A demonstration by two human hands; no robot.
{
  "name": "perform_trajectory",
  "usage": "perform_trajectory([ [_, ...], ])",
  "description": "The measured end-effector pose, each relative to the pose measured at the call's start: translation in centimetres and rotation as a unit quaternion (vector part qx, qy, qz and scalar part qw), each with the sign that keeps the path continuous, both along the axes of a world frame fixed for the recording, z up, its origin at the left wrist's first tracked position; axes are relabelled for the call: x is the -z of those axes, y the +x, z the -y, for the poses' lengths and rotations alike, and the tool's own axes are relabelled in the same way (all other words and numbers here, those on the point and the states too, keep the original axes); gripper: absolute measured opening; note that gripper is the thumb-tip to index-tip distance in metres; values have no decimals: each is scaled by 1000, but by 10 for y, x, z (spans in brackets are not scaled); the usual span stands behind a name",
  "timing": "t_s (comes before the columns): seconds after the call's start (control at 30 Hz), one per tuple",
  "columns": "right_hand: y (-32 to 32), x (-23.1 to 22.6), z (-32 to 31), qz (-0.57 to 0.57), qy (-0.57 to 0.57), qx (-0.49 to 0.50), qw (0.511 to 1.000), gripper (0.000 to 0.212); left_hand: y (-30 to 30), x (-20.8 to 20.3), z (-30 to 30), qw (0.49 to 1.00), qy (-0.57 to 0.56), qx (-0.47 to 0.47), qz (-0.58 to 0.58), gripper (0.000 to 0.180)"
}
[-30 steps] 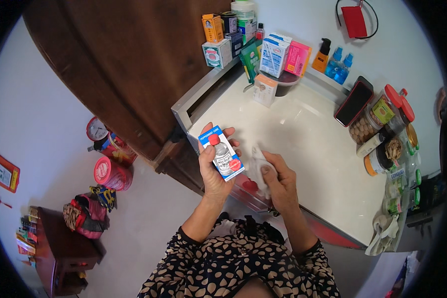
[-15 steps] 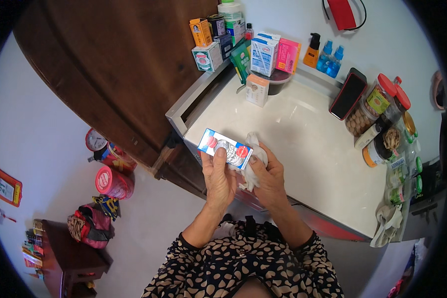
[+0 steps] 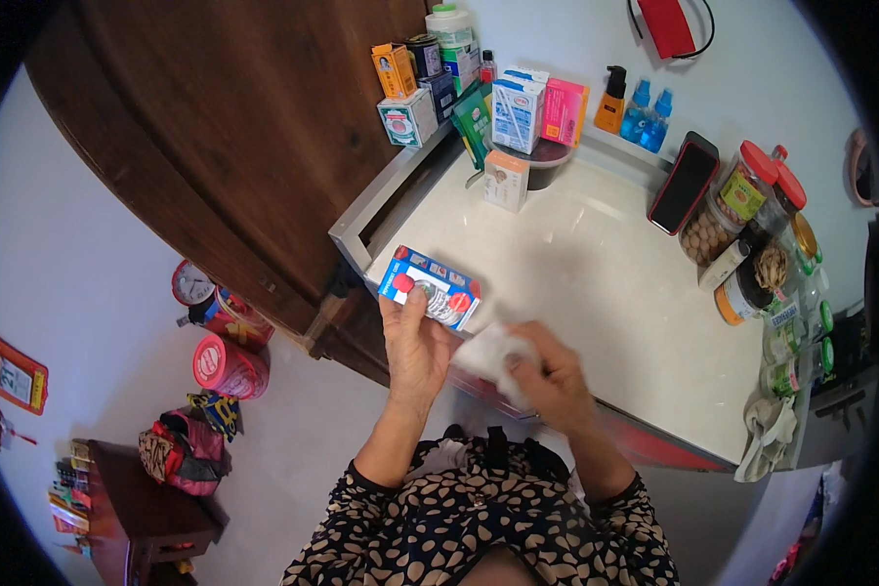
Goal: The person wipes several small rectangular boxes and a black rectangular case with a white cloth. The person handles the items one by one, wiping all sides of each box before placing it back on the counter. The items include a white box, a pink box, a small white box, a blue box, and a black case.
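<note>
A small blue and white carton with red spots is gripped in my left hand, thumb across its printed face. It is held tilted above the near left edge of the white countertop. My right hand is closed round a crumpled white cloth, just right of and below the carton; hand and cloth are smeared by motion. Farther back on the counter, a small white and orange box stands in front of a dark-lidded tub that has cartons on it.
Jars with red and green lids line the counter's right side, beside a phone propped upright. Blue spray bottles and a pump bottle stand on the back ledge. A grey cloth hangs at the right corner. A brown wooden cabinet rises at left.
My right hand has drawn the white cloth away from the carton, down and to the right. The carton in my left hand has shifted slightly left and turned, showing another side.
</note>
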State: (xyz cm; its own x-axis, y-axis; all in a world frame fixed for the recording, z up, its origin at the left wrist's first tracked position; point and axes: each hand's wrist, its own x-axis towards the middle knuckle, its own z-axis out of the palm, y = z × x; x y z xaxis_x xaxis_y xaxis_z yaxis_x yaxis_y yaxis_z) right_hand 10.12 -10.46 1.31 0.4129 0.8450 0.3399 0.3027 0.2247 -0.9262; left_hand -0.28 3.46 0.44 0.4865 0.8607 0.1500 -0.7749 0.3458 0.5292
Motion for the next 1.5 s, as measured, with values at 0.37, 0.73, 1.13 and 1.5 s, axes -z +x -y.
perform_trajectory([
  [0.37, -2, -19, -30, 231, 131, 76, 961, 45, 0, 6, 22, 990, 4, 137, -45, 48],
  [0.73, 11, -18, -32, -166, -65, -45, 983, 27, 2, 0, 22, 993, 50, 92, -55, 77],
  [1.13, 9, 17, -23, -35, -49, -79, 995, 25, 14, 8, -20, 994, 66, 24, -78, 63],
  [1.5, 11, 2, -50, -201, -102, 35, 974, 35, 40, -7, -20, 986, 90, 2, -139, 66],
])
